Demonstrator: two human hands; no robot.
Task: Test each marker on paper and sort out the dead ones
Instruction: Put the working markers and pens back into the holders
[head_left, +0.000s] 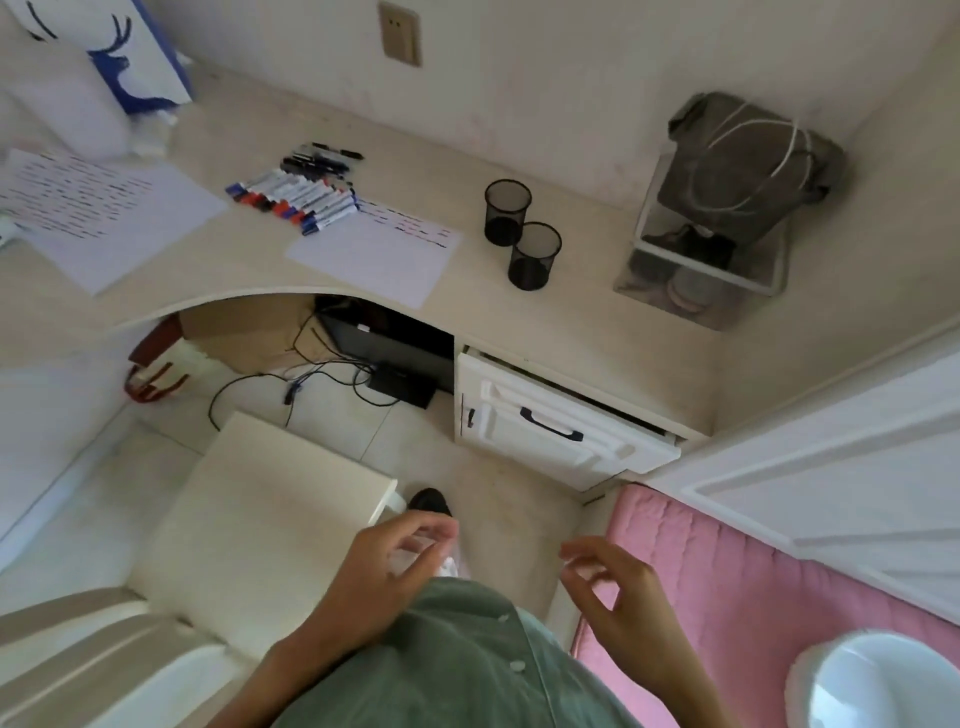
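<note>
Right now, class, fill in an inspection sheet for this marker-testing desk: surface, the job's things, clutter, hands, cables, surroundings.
Surface: cream desk with a curved front edge.
Job's things: pile of markers lying beside the test sheet, which has short strokes along its far edge; second marked sheet at the left; two black mesh cups standing side by side, contents not visible.
Clutter: deer-print bag at the back left.
Hands: left hand and right hand low, off the desk, fingers loosely curled, no marker held.
Cables: black leads tangled on the floor under the desk.
Surroundings: white chair, drawer ajar, pink bedding.
</note>
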